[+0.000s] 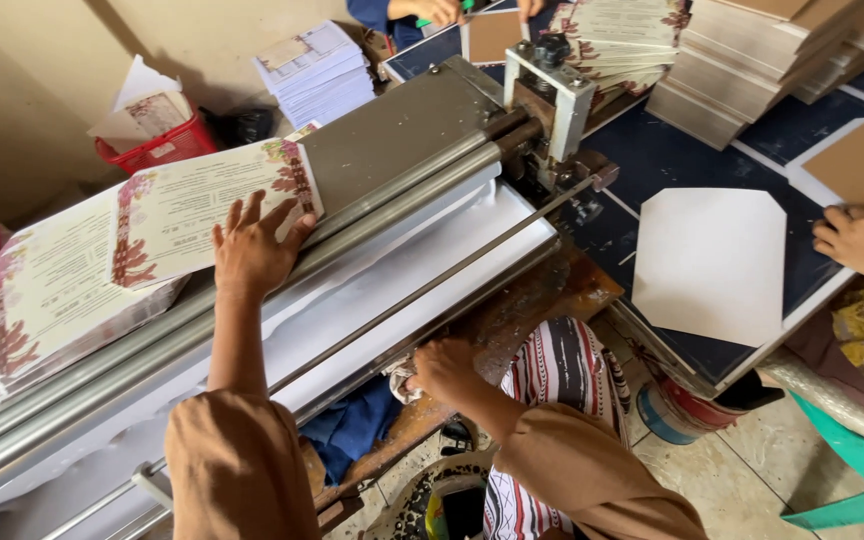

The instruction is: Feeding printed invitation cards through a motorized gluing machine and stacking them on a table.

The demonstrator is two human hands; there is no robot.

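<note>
A cluttered print-finishing workshop seen from above: a beige wall at the back, a tiled floor below, and in the middle a long grey metal roller press (392, 130) set across a worn wooden counter (542, 300), with a thin steel bar (432, 285) running along its front. The person's left hand (252, 250) lies open and flat, fingers spread, on a white rectangular card with red floral borders (202, 205), pressing its near edge against the silver rollers (402, 190); the card has not visibly entered them, so this sheet appears to be only at the start of its pass. Beneath and beside it sits a thick stack of matching floral cards (47, 290), which suggests many sheets remain, though which are already pressed cannot be told. The right hand (442, 368) is lower, closed at the front edge of the counter under the bar; what it grips is hidden. Behind the press stand a red plastic basket of papers (157, 145) and a pile of white printed sheets (317, 70). To the right, a dark blue work surface (672, 160) carries a white six-sided paper cutout (712, 262), stacks of brown cardboard (752, 60), and another person's hand (857, 240) resting at its edge.
</note>
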